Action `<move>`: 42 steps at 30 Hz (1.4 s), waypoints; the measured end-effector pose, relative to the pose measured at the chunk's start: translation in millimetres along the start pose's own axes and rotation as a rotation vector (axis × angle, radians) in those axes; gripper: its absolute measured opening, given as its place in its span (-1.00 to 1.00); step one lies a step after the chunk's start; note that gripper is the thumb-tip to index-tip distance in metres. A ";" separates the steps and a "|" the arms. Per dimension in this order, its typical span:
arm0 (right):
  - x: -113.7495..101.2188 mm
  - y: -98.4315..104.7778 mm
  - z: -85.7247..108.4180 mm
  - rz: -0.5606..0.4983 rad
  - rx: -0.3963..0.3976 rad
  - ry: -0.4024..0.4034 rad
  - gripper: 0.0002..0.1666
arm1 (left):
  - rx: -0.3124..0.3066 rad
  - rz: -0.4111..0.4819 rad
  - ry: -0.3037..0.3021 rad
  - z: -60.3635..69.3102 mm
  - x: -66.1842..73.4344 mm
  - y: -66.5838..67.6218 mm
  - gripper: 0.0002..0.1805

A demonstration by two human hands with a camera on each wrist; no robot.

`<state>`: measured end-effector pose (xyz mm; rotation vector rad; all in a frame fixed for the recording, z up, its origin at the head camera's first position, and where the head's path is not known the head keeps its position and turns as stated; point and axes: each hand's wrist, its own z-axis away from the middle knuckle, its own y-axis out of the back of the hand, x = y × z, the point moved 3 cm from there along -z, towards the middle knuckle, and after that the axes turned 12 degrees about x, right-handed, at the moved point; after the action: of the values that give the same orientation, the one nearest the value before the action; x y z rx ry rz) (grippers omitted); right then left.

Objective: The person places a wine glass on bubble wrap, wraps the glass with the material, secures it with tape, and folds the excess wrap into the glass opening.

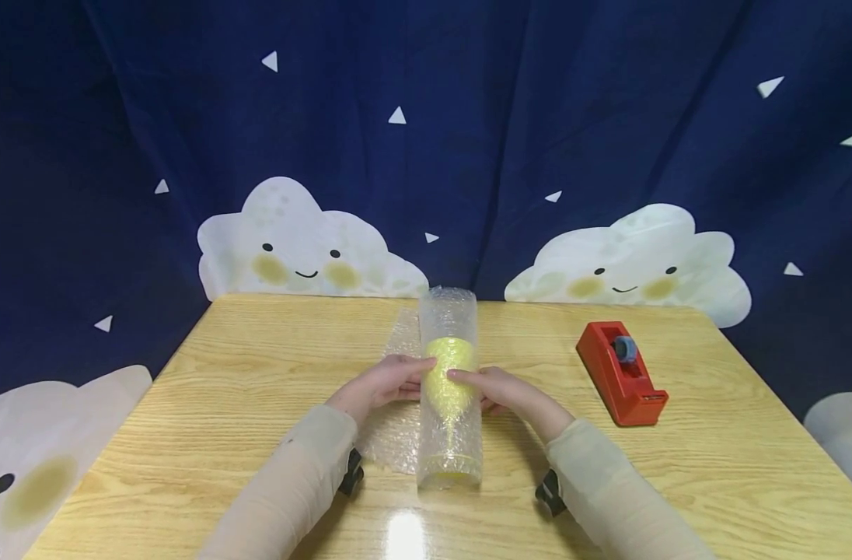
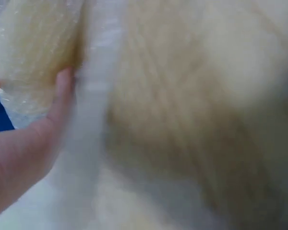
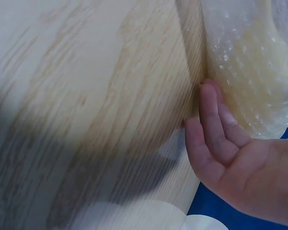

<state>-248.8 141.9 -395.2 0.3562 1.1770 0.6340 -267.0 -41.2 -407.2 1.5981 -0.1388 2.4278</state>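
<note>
A yellow goblet (image 1: 450, 377), seen through clear bubble wrap (image 1: 449, 311), lies rolled in a tube at the middle of the table. Its wide bowl points away from me and its narrow stem points toward me. My left hand (image 1: 391, 379) grips the roll from the left, thumb on top. From the right my right hand (image 1: 510, 391) holds it, thumb over the bowl and other fingers down the side. In the right wrist view, fingertips (image 3: 209, 96) curl against the wrap near the tabletop. The left wrist view is blurred, with a finger touching the wrap.
A red tape dispenser (image 1: 622, 377) with a roll of tape stands to the right on the wooden table (image 1: 258, 350). A loose flap of bubble wrap (image 1: 391, 443) lies flat left of the roll. Behind hangs a dark blue curtain (image 1: 454, 155) with clouds.
</note>
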 end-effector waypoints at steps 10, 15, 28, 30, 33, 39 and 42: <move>0.1 -0.1 0.9 0.004 -0.013 0.010 -0.26 | 0.100 -0.209 -0.012 5.9 9.4 -8.9 -0.41; -0.2 2.4 2.9 0.005 -0.026 0.024 -0.22 | 0.105 -0.181 -0.011 6.0 10.0 -10.0 -0.44; 0.2 -1.7 4.3 0.021 0.006 0.007 -0.33 | 0.044 0.005 0.039 -1.0 0.8 -2.7 -0.51; -0.6 -3.1 4.1 0.030 0.014 0.005 -0.35 | 0.043 -0.042 0.029 2.6 3.2 -1.6 -0.44; -1.8 -4.2 3.5 0.042 0.023 0.002 -0.34 | 0.063 -0.157 0.011 7.1 6.7 -1.0 -0.34; -3.5 -2.8 4.2 0.055 0.018 0.010 -0.21 | 0.105 -0.175 0.032 4.9 5.6 -4.6 -0.32; -3.9 -0.5 4.8 0.040 -0.011 0.014 -0.22 | 0.105 -0.120 0.029 2.4 3.4 -4.4 -0.39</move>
<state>-245.2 139.3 -390.9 0.3672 1.1823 0.6782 -265.2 -37.0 -403.4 1.5643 0.0891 2.4003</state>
